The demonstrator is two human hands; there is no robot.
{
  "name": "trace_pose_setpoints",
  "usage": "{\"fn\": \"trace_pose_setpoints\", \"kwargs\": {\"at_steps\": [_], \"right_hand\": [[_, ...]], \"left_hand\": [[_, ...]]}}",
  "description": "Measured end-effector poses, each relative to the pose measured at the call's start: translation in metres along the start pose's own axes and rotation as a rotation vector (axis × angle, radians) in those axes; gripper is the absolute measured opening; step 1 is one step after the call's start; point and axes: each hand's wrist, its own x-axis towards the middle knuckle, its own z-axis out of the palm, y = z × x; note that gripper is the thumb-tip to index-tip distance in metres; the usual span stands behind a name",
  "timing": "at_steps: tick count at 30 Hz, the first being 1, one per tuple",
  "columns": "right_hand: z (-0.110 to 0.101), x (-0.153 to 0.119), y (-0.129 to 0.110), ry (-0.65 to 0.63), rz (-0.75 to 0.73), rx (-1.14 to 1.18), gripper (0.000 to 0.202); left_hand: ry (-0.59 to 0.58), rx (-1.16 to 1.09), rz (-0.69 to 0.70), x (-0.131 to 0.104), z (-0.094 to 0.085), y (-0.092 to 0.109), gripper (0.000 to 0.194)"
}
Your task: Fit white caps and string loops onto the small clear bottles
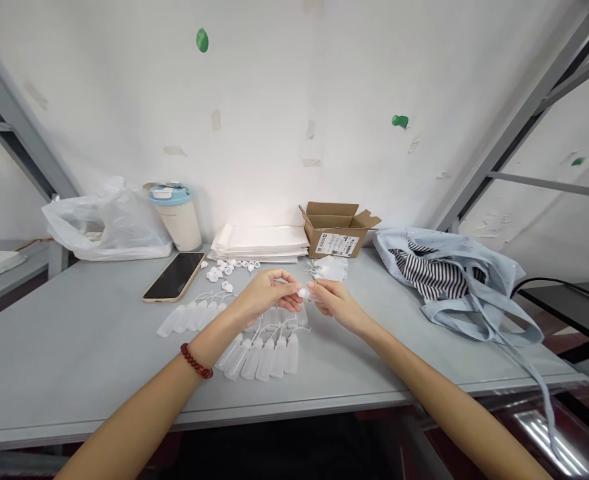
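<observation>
Above the middle of the table, my left hand and my right hand meet at a small translucent squeeze bottle. The fingers of my right hand wrap its body, hiding most of it. At its other end, my left thumb and fingers pinch a small white cap. Below my hands lie rows of similar squeeze bottles with thin bent spouts, and more bottles are at the left. Loose white caps are scattered behind my left hand. Another bunch of bottles lies behind my right hand.
A phone, a tumbler and a white plastic bag stand at the left. White padded envelopes and a small open cardboard box are at the back. A light blue cloth bag lies right, its strap hanging over the table edge.
</observation>
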Motion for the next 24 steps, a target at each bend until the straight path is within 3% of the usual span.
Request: {"fn": "trace_pose_setpoints", "kwargs": {"at_steps": [4,13,20,24], "right_hand": [[0.0004,-0.0003,0.0007,0.014,-0.008,-0.023,0.043],[-0.0041,-0.0004,-0.0013,-0.023,0.062,0.051,0.045],[-0.0006,0.0001,0.0003,0.015,-0.016,-0.005,0.044],[0.0002,0.0003,0.0054,0.078,-0.117,-0.148,0.043]], "left_hand": [[0.000,0.032,0.037,-0.0017,0.0008,0.0004,0.027],[0.038,0.225,0.282,-0.0033,0.0054,-0.0013,0.027],[-0.064,0.182,0.038,-0.0025,0.0030,0.0010,0.036],[-0.157,0.188,-0.012,-0.0041,0.0020,0.0030,0.042]]}}
